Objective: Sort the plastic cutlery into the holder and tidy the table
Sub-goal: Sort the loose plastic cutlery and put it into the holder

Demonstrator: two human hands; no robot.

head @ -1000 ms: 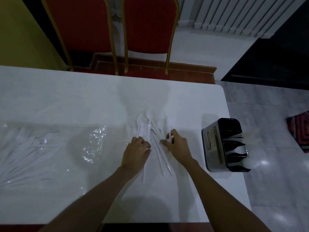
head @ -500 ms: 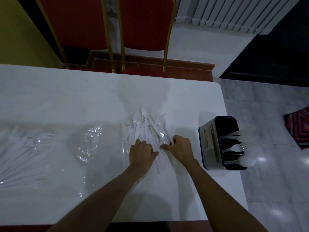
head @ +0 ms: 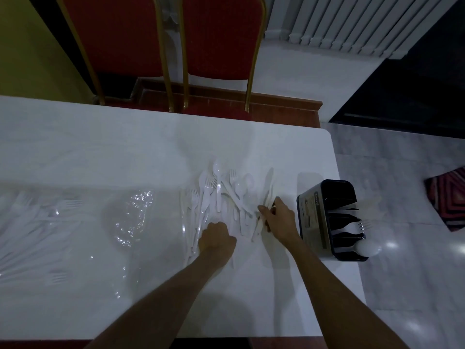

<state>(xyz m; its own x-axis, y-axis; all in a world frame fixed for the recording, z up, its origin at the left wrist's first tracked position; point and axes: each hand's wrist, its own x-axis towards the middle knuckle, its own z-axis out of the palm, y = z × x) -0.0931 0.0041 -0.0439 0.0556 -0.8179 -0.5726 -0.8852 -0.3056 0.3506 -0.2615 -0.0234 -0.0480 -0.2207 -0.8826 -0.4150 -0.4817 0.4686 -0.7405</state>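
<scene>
A loose pile of white plastic cutlery (head: 221, 195) with forks, spoons and knives lies on the white table (head: 125, 152). My left hand (head: 216, 238) rests curled on the pile's near edge, over several handles. My right hand (head: 278, 217) grips a few white knives (head: 268, 195) at the pile's right side, their blades pointing away from me. A black cutlery holder (head: 317, 217) lies on its side at the table's right edge, with a knife, a fork and a spoon sticking out of its compartments.
A crumpled clear plastic bag (head: 133, 217) lies left of the pile. More cutlery in a clear wrapper (head: 32, 235) covers the table's left end. Two red chairs (head: 219, 39) stand behind the far edge. Tiled floor drops off right of the holder.
My right hand has moved right, away from my left, and lifted a few knives out of the pile. My left hand has slid slightly toward me and curled.
</scene>
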